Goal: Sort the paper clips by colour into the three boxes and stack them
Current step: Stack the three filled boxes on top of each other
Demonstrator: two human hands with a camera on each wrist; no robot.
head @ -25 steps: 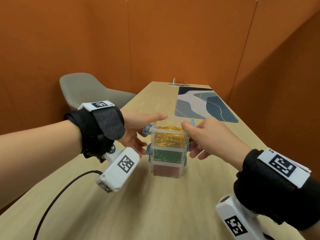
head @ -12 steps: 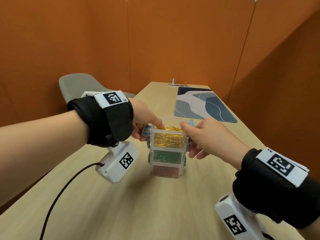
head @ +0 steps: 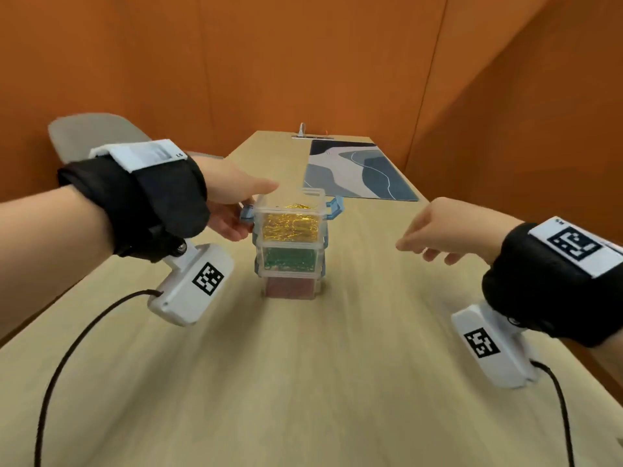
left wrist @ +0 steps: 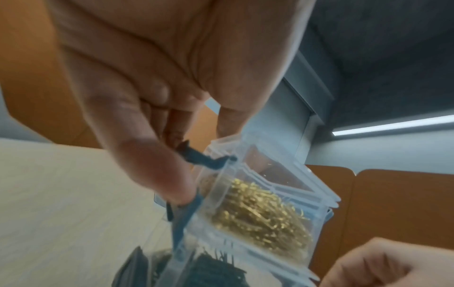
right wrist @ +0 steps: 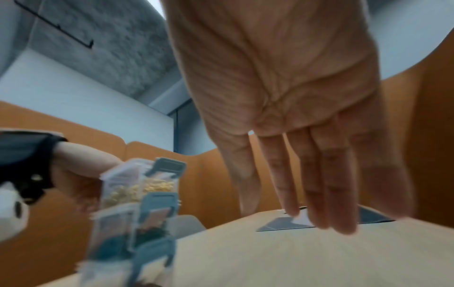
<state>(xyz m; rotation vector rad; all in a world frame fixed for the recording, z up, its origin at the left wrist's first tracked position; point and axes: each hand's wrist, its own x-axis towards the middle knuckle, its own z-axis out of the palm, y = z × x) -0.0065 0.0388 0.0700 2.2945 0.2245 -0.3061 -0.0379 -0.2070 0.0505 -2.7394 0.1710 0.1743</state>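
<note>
Three clear boxes stand stacked at the table's middle: the gold-clip box (head: 290,224) on top, the green-clip box (head: 290,259) under it, the red-clip box (head: 290,288) at the bottom. My left hand (head: 251,210) holds the top box's left end, thumb over the lid and fingers on the blue latch (head: 247,214). The left wrist view shows my left hand (left wrist: 201,159) pinching that latch (left wrist: 196,157) beside the gold-clip box (left wrist: 265,209). My right hand (head: 424,244) hovers empty to the right of the stack, fingers relaxed. In the right wrist view its fingers (right wrist: 317,194) hang straight, apart from the stack (right wrist: 137,194).
A blue-grey patterned mat (head: 357,173) lies at the far right of the table, with a small clip-like object (head: 312,136) at the far edge. A grey chair (head: 91,133) stands at the left. Black cables (head: 67,358) trail from both wrist cameras. Orange walls enclose the table.
My right hand has let go of the top box and drawn off to the right. My left hand stays at the box's left latch.
</note>
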